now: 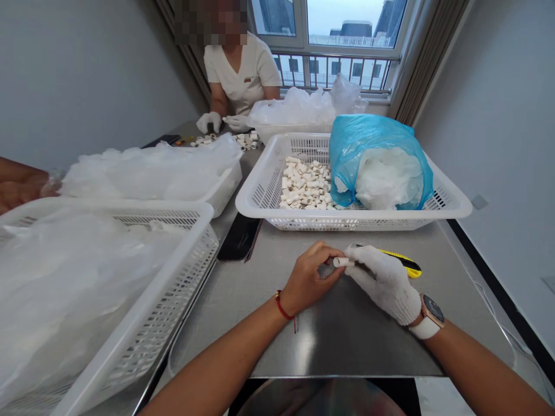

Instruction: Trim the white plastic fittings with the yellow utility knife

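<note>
My left hand point(309, 277) is bare, with a red cord at the wrist, and pinches a small white tube piece point(342, 262) just above the steel table point(329, 335). My right hand point(384, 281) wears a white glove and grips a yellow and black utility knife point(405, 264), its tip right by the tube piece. A watch sits on the right wrist. Behind the hands stands a white basket point(260, 199) with several white tube pieces point(303, 185) and a blue plastic bag point(377, 159) of white material.
Two white baskets point(173, 271) with clear plastic bags fill the left side. A black phone point(240, 237) lies between the baskets. Across the table a person in white gloves point(209, 122) handles small white pieces. Another person's hand point(15, 185) shows at the far left edge.
</note>
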Demonstrator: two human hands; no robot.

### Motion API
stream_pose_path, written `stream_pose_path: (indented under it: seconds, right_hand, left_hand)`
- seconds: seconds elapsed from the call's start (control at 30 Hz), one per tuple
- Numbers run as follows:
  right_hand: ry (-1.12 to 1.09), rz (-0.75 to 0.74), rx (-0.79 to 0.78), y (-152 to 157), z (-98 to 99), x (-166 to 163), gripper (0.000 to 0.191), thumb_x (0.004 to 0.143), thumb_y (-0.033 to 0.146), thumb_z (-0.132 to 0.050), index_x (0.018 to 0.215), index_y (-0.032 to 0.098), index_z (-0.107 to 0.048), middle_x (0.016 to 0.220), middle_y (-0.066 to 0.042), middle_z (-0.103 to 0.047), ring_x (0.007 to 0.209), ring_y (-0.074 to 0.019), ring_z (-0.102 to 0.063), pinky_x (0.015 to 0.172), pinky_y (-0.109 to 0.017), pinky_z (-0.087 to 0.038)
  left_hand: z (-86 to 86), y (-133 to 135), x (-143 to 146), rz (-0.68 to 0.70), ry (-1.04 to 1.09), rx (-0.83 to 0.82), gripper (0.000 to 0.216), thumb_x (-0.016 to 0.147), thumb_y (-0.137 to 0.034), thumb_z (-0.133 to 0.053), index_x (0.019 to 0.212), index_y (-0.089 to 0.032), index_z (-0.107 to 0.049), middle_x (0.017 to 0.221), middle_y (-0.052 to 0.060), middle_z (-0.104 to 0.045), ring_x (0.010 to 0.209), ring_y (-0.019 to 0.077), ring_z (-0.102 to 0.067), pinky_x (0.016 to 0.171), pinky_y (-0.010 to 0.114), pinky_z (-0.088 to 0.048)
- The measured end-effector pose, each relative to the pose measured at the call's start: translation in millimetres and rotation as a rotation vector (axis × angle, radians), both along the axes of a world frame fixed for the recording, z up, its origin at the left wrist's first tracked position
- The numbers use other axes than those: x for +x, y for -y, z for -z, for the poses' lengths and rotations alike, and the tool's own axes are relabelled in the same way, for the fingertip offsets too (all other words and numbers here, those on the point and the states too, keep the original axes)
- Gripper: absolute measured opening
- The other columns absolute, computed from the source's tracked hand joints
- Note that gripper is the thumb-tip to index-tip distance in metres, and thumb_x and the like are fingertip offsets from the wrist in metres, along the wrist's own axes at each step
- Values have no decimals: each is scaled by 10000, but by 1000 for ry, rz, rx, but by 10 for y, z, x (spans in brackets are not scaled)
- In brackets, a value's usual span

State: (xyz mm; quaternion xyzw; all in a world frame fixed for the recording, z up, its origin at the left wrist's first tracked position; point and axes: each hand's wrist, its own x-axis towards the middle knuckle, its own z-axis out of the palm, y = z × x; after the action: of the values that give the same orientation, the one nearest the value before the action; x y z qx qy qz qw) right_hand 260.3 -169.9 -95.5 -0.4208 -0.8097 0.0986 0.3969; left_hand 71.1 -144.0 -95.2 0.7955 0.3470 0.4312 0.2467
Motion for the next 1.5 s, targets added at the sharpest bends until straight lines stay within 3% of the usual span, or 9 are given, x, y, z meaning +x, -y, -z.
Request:
stream_pose_path:
  seconds: [0.23,0.47,0.93,1.23,1.37,1.5]
  right_hand:
    - [-201,16,-301,-6,-7,-7,191,863,250,-599,1050,217,-620,911,-29,-699,759,-143,-651,683,-262,-538]
    - [-210,3,-363,-13,-17,-5,190,855,229,-602,1044,220,-621,911,-18,-699,779,-140,-649,717,-263,-527]
    - [-152,-30,-345,-31,-15,3,167,887,290,-587,1035,232,-638,913,-5,-701,800,-143,-648,736,-259,-508]
    - [-129,-83,-342,-32,-41,3,204,907,334,-572,1073,258,-663,1024,-20,-703,942,-171,-657,836,-289,-509]
    - [-100,-56,-281,-26,0,0,203,903,318,-578,1081,253,-652,1023,-29,-704,944,-179,-661,828,-300,-522]
    - [-88,35,-167,-14,43,5,296,870,319,-623,1150,229,-595,977,-45,-694,860,-175,-666,746,-294,-545]
  left_hand:
    - [32,-14,-13,8,32,16,110,837,-206,-643,946,-197,-653,880,42,-673,842,170,-616,747,298,-496]
    - [22,-5,-13,-8,16,21,115,834,-221,-649,945,-189,-653,833,30,-673,787,159,-622,709,278,-493]
    - [-4,19,-6,-8,62,-18,104,837,-236,-645,926,-196,-680,866,50,-704,805,167,-630,726,289,-502]
    - [-38,50,-4,-35,99,-99,160,788,-219,-690,944,-188,-669,810,27,-648,747,151,-602,696,269,-494]
    - [-1,44,0,-35,128,-125,169,774,-204,-705,935,-183,-657,815,18,-640,732,141,-601,682,255,-492]
    - [15,30,3,-59,75,-51,144,784,-206,-696,916,-186,-642,791,9,-622,715,137,-588,673,254,-484]
